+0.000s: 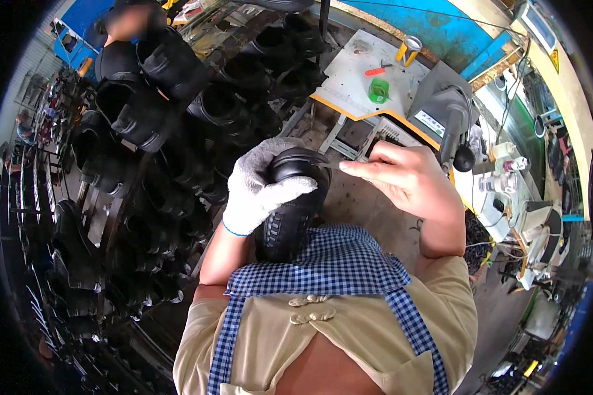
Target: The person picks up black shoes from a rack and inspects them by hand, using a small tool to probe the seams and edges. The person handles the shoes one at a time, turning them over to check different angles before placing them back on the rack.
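Observation:
In a pale knitted glove, my left hand is wrapped round a black shoe with a ridged, treaded sole. Its rounded toe points away from me, and the thumb presses across it. My bare right hand is at the right of the toe, fingers closed in a pinch. From its fingertips a thin, flat, greyish blade-like tool reaches to the shoe's edge. Whether its tip cuts in or only touches cannot be seen.
Racks of black shoes fill the left side. Ahead right stands a white worktable with a yellow edge, a green tape-like roll and a grey machine. Bottles stand on a bench at right. Another person is at the far left.

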Demonstrator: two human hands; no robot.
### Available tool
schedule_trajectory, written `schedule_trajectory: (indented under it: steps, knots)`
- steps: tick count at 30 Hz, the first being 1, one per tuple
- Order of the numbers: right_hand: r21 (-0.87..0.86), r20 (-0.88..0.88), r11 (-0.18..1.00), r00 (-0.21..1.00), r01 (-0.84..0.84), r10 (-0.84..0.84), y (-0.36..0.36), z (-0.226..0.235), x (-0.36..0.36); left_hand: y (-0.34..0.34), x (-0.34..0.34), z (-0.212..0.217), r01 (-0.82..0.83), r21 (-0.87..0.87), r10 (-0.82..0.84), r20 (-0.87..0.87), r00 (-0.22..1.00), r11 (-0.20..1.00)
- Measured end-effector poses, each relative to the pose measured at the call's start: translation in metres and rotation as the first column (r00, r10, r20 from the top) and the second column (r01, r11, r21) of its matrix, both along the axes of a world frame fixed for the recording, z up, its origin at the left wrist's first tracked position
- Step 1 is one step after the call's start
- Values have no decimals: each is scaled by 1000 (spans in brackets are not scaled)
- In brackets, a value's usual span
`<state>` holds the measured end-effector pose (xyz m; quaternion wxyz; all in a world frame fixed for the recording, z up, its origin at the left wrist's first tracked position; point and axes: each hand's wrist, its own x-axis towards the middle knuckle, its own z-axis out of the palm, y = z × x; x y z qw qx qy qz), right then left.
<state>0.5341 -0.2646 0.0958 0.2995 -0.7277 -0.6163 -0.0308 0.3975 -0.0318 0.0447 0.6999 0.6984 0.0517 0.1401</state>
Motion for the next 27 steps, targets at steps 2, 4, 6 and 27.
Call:
schedule_trajectory:
  steps: [2, 4, 6, 27]
  knots:
    - [13, 37, 1000, 999, 4, -5, 9, 1, -3, -1, 1, -2, 1, -5, -1, -4, 1000, 1000]
    - [24, 28, 1000, 1000, -8, 8, 14, 1, -3, 1, 3, -1, -1, -13, 1, 5, 1000, 1000]
    - [63, -18, 998, 1000, 9, -7, 15, -1, -1, 2, 1, -2, -15, -6, 15, 7, 1000, 1000]
    - [-15, -1000, 994, -9, 105, -14, -9, -226, 20, 45, 79, 34, -346, -385, 469, 297, 832, 856]
